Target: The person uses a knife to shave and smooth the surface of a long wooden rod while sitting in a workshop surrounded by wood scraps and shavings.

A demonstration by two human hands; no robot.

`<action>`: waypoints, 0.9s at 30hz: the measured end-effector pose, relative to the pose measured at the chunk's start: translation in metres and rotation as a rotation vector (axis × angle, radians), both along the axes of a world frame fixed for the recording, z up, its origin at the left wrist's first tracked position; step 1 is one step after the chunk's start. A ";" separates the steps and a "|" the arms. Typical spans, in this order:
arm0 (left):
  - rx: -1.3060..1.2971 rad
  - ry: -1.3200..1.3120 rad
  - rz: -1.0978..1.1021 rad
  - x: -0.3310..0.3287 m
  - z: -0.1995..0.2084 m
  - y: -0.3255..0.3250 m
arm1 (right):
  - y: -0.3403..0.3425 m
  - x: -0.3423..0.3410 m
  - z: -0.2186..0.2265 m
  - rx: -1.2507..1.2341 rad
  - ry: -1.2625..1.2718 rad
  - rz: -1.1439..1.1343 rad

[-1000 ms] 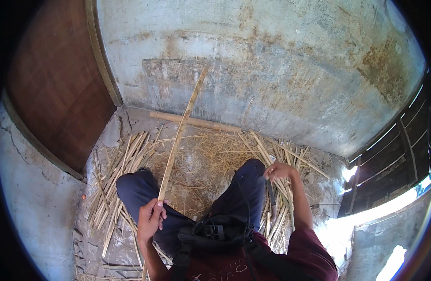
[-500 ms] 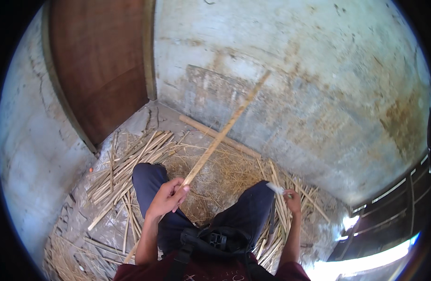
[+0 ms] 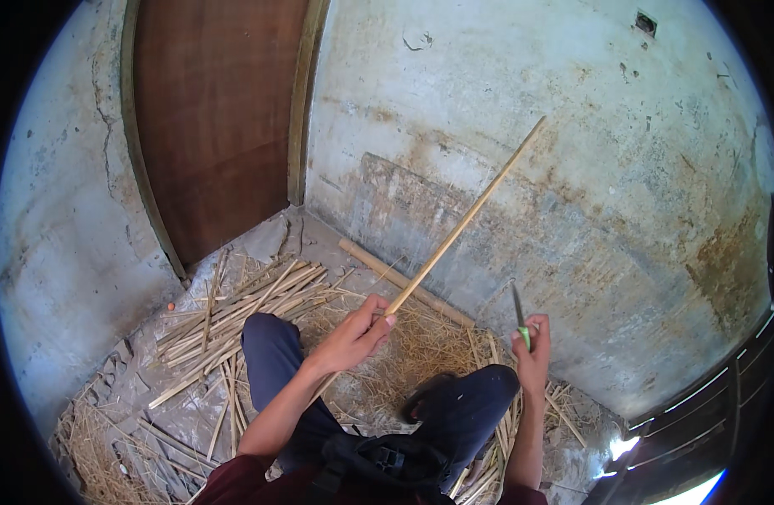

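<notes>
My left hand is closed around the lower part of a long, thin bamboo strip. The strip slants up and away to the right, its far end in the air before the wall. A short tail of it runs back under my left forearm. My right hand grips a knife by its green handle, the narrow blade pointing up. Knife and strip are apart. Both hands are above my knees, the right one beyond my right knee.
Many cut strips lie piled on the floor at my left, with more by my right leg. Pale shavings cover the ground between my knees. A round pole lies along the stained wall. A brown door stands at the far left.
My left hand has moved right and slightly up with the strip. My right hand has risen from beside my right knee, and the knife now points upward. The view has shifted too.
</notes>
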State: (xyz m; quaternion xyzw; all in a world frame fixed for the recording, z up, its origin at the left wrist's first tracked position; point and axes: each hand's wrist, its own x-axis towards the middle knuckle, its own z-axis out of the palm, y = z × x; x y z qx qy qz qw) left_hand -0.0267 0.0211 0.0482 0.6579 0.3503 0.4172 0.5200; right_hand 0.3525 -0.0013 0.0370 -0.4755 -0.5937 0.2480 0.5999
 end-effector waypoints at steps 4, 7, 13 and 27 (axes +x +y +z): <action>0.019 -0.093 0.038 0.011 -0.011 0.026 | 0.026 -0.056 0.038 0.077 -0.439 -0.037; 0.146 -0.015 0.164 0.014 0.001 0.036 | 0.053 -0.096 0.069 0.070 -0.603 -0.009; 0.183 0.005 0.240 0.028 0.011 0.064 | 0.140 -0.118 0.050 0.390 -0.713 0.069; 0.109 0.188 0.424 0.022 -0.053 0.116 | 0.239 -0.153 -0.042 0.261 -0.981 0.060</action>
